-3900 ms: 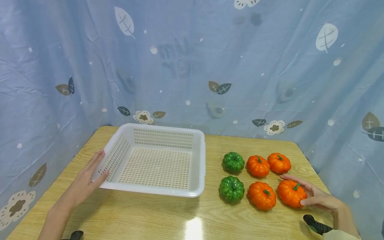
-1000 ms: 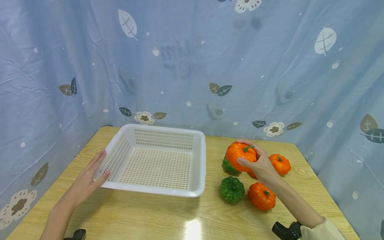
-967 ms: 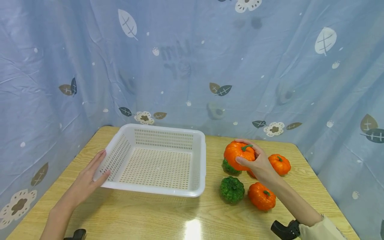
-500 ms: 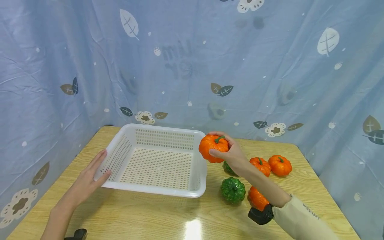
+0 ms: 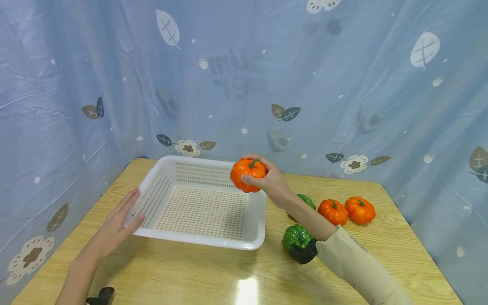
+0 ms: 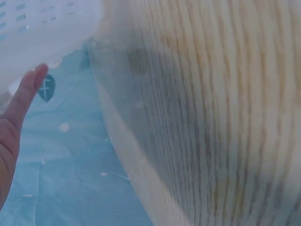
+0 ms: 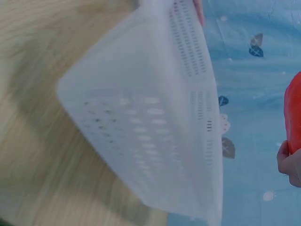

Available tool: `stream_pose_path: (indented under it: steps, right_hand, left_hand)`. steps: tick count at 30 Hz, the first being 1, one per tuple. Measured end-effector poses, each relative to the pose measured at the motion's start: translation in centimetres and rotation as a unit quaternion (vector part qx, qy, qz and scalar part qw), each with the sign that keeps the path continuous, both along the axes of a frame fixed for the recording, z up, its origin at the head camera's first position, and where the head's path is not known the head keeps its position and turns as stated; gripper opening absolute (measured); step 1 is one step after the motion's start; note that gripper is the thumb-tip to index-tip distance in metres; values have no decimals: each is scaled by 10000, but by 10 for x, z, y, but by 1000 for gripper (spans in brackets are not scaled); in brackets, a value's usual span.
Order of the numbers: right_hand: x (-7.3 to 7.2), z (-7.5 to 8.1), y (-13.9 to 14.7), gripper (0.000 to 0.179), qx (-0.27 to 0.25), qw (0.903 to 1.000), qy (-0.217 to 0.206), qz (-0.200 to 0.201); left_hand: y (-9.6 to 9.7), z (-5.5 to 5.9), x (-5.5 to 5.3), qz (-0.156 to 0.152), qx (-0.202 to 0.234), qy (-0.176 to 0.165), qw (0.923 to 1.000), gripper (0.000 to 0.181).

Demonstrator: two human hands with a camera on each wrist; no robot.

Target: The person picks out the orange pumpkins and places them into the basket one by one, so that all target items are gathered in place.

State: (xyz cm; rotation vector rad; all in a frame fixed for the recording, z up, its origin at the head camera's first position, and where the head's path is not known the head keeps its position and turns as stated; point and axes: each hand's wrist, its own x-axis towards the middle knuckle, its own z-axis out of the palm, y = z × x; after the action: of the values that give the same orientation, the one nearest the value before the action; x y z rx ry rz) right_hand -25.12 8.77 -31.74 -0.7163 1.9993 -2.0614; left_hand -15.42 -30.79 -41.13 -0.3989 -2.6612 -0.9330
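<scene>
A small orange pumpkin [image 5: 244, 177] with a green stem is in my right hand [image 5: 273, 184], thumb in front and fingers behind. It hangs above the right rear part of a white slotted plastic basket [image 5: 198, 242], apart from its floor. At the basket's left side my left hand [image 5: 114, 231] rests with straight fingers against the wall and the thumb by the front corner. The right wrist view catches the basket's outer wall [image 7: 108, 136] and an edge of the pumpkin [image 7: 294, 113]. In the left wrist view, fingers [image 6: 23, 96] touch the basket's underside edge.
Right of the basket stand two green pumpkins [image 5: 296, 235], partly covered by my right arm, and two orange pumpkins [image 5: 333, 212]. A black wrist device [image 5: 303, 253] hangs under my right forearm. A blue patterned curtain [image 5: 213, 84] closes in the wooden table [image 5: 190, 275].
My right hand took the near right orange pumpkin from the table and carried it left, over the basket. The other near orange pumpkin is now behind the sleeve. The left hand stays put.
</scene>
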Motion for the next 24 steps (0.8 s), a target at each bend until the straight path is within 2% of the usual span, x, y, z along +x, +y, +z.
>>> stream_pose_path:
  steps: [7,13,20,24]
  right_hand:
    - [-18,14,-27,48,116,9999,64,-41]
    - [-34,21,-49,48,72,9998,72,181]
    - [-51,18,-76,45,-54,9989,166,443]
    - [-63,10,-95,44,-79,9972,283,692]
  left_hand:
    - [-1,0,0,-11,-5,-27,10000,73]
    - [1,2,-2,-6,-28,-5,10000,73]
    - [1,0,-5,-106,44,-15,9999,74]
    - [-3,-2,-2,-111,60,69,9999,74]
